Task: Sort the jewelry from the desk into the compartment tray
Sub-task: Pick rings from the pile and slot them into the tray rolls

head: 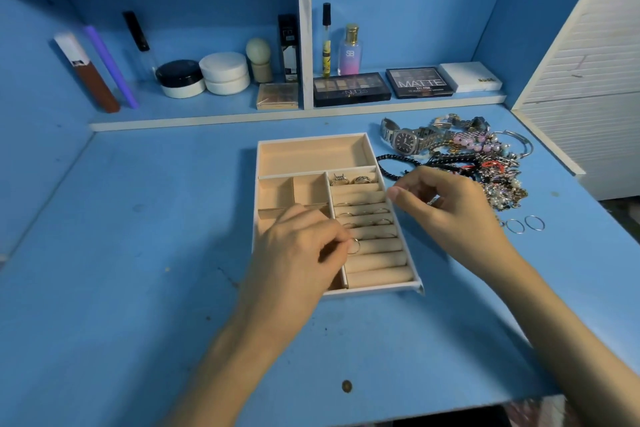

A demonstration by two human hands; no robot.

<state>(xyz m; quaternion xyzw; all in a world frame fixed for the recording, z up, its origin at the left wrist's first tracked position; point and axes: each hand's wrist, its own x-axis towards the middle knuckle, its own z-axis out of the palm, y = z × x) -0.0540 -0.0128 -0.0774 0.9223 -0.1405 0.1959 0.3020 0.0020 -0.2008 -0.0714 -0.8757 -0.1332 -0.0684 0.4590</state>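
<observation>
Right palette [419, 82] says MATTE in big letters, and the left palette [351, 90] reads NUDES. The pink perfume bottle [350, 54] has SB on it.

Single view, from a wide-angle camera on the person's head: faces forward and steeply down at the blue worktop [131, 270], near enough that left hand [301, 250] and right hand [450, 204] fill mid-frame; rear shelf [194, 121] bounds the top.

Looks like a home vanity nook: blue desk [138, 253], far shelves [194, 122] holding cream jars [225, 73], eyeshadow palettes [349, 88], a perfume bottle [350, 52].
</observation>
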